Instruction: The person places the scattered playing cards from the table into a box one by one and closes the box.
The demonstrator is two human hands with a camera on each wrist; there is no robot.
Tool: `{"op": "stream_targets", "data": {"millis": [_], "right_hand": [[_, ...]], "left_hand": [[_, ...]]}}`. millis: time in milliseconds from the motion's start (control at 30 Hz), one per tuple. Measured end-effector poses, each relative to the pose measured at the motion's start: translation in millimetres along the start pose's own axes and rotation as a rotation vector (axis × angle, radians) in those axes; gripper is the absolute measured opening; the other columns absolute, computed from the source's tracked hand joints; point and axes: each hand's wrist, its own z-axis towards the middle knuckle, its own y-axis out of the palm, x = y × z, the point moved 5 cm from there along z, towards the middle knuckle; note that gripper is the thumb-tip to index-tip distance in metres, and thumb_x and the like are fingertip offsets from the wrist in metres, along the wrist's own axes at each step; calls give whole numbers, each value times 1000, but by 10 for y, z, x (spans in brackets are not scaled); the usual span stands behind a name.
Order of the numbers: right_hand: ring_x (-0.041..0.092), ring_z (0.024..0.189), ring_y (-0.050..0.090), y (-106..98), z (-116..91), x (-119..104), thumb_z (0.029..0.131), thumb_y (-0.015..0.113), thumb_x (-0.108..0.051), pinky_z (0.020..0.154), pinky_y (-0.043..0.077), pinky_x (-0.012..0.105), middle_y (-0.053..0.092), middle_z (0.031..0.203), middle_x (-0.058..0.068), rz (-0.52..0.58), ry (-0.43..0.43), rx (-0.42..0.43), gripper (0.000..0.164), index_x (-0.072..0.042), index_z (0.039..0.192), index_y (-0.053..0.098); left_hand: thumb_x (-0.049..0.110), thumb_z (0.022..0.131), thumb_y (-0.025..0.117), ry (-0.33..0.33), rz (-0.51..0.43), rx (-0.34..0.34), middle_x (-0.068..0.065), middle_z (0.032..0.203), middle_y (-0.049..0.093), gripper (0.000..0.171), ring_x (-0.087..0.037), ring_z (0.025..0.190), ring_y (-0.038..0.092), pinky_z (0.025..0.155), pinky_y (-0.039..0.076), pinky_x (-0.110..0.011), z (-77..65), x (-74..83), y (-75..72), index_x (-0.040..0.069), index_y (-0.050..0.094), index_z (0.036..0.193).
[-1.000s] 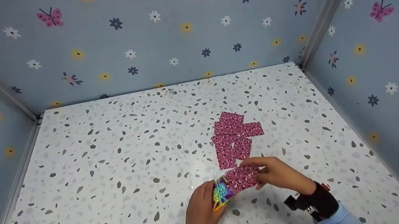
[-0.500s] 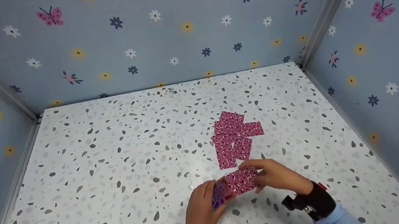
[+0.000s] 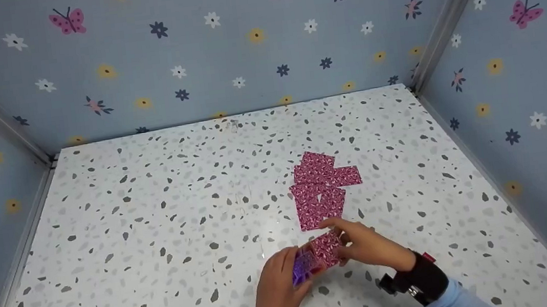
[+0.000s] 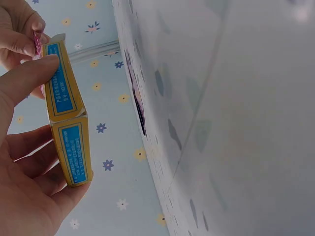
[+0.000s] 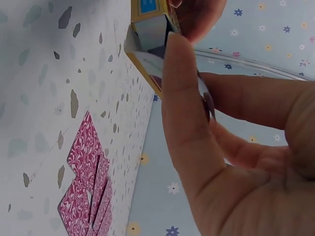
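My left hand [image 3: 276,287] grips a small card box [image 3: 306,265], its thumb and fingers on opposite sides. The box's upper face shines purple in the head view; yellow edges and blue printed panels [image 4: 63,81] show in the left wrist view. Pink patterned cards [image 3: 326,249] stick out of the box's right end, pinched by my right hand [image 3: 369,245] between thumb and fingers. In the right wrist view the box's open end has a flap [image 5: 132,42] standing out beside the cards. The part of the cards inside the box is hidden.
Several pink patterned cards [image 3: 310,206] lie overlapping on the speckled white table [image 3: 156,213], just beyond my right hand. Blue flowered panels [image 3: 220,51] wall the table at the back and both sides. A black strap with a small device [image 3: 419,281] circles my right wrist.
My right hand has moved left toward the box, and less of the pinched cards sticks out. The box's face has turned from rainbow to purple. The cards on the table have not moved.
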Motion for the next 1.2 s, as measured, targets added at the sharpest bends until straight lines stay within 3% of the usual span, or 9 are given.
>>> {"op": "stream_targets", "data": {"millis": [100, 233, 300, 533, 700, 1000, 1200], "right_hand": [[10, 66, 57, 37, 27, -1, 85, 57, 4, 59, 57, 29, 56, 85, 13, -51, 9, 19, 47, -2, 128, 40], [7, 64, 53, 86, 46, -4, 86, 58, 2, 56, 54, 26, 53, 78, 8, -79, 8, 35, 36, -2, 116, 39], [9, 65, 54, 100, 47, -19, 86, 58, 2, 57, 54, 25, 54, 78, 9, -88, -2, 47, 33, -2, 113, 39], [16, 83, 58, 61, 52, -73, 87, 56, 1, 71, 53, 23, 59, 94, 9, -200, -71, 151, 23, -2, 110, 52], [20, 85, 60, 78, 63, -81, 87, 57, 2, 72, 54, 23, 59, 98, 11, -227, -141, 189, 23, -1, 110, 58], [19, 81, 60, 193, 121, -109, 84, 59, 3, 69, 54, 22, 60, 92, 9, -264, -82, 214, 25, 1, 110, 57], [20, 81, 60, 265, 135, -156, 83, 60, 7, 69, 54, 23, 57, 92, 9, -333, -127, 249, 20, 0, 101, 56]], "left_hand": [[31, 61, 84, -4, -3, -8, -5, 115, 58, 72, -21, 105, 57, 94, 50, -35, 2, 2, 5, 7, 55, 122], [31, 61, 84, 3, -2, 7, -6, 114, 59, 71, -22, 104, 57, 93, 50, -36, 5, -1, 6, 6, 56, 121], [31, 61, 84, 3, -4, 10, -6, 114, 59, 71, -22, 104, 58, 93, 50, -36, 6, -9, 7, 6, 56, 121], [30, 65, 82, -61, -39, -76, -5, 118, 58, 71, -21, 109, 56, 97, 48, -37, 13, -28, 13, 7, 53, 126], [31, 65, 82, -58, -22, -68, -5, 117, 58, 71, -20, 107, 56, 96, 49, -36, 5, -23, 8, 8, 53, 125], [30, 61, 84, -32, -11, -18, -5, 116, 60, 72, -21, 105, 57, 95, 49, -36, -4, -22, -3, 7, 55, 123], [30, 61, 84, -18, 4, 0, -5, 114, 59, 70, -21, 105, 57, 94, 50, -35, 2, -20, -9, 7, 55, 121]]}}
